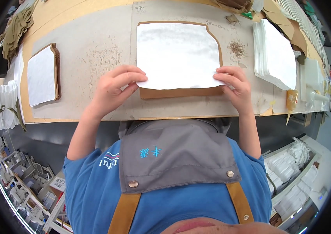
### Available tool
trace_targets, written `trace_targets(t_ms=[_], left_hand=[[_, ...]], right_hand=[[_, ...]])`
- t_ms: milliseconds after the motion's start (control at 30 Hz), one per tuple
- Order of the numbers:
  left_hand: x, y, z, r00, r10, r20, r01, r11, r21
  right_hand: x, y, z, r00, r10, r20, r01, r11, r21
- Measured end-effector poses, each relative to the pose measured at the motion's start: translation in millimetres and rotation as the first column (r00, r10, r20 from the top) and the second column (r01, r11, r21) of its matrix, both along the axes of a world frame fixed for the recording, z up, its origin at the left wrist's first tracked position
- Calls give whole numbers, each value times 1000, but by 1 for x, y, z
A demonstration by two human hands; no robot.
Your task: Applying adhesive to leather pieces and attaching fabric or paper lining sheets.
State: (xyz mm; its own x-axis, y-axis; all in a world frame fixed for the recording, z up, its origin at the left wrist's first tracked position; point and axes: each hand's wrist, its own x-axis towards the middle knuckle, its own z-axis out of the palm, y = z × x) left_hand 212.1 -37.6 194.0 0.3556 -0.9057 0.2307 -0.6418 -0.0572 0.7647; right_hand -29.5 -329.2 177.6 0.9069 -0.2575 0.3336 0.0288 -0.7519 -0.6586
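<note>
A white sheet (177, 54), cut with one slanted corner, is spread over a brown panel (181, 93) of much the same shape. Brown shows along the far edge, the right side and as a wider strip at the near edge. My left hand (116, 87) pinches the sheet's near left corner between thumb and fingers. At the near right corner, my right hand (235, 86) grips the sheet the same way. Whether the sheet's near part touches the brown panel or is slightly raised, I cannot tell.
On the left lies a smaller stack (42, 76) of brown pieces topped with white. A thick pile of white sheets (274, 54) stands at the right, near an amber pointed bottle (291, 101). A tied white bundle (4, 105) sits far left. Brown scraps (235, 47) dot the worktable (83, 50).
</note>
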Motion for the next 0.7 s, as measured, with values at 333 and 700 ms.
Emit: trace_targets(t_ms=[333, 700], left_hand=[[-14, 10, -32, 988, 30, 150, -27, 999, -21], [-13, 14, -36, 904, -15, 427, 25, 1000, -17]], right_hand=[[-15, 10, -12, 999, -38, 26, 43, 967, -251], [-25, 9, -19, 1000, -8, 22, 14, 952, -305]])
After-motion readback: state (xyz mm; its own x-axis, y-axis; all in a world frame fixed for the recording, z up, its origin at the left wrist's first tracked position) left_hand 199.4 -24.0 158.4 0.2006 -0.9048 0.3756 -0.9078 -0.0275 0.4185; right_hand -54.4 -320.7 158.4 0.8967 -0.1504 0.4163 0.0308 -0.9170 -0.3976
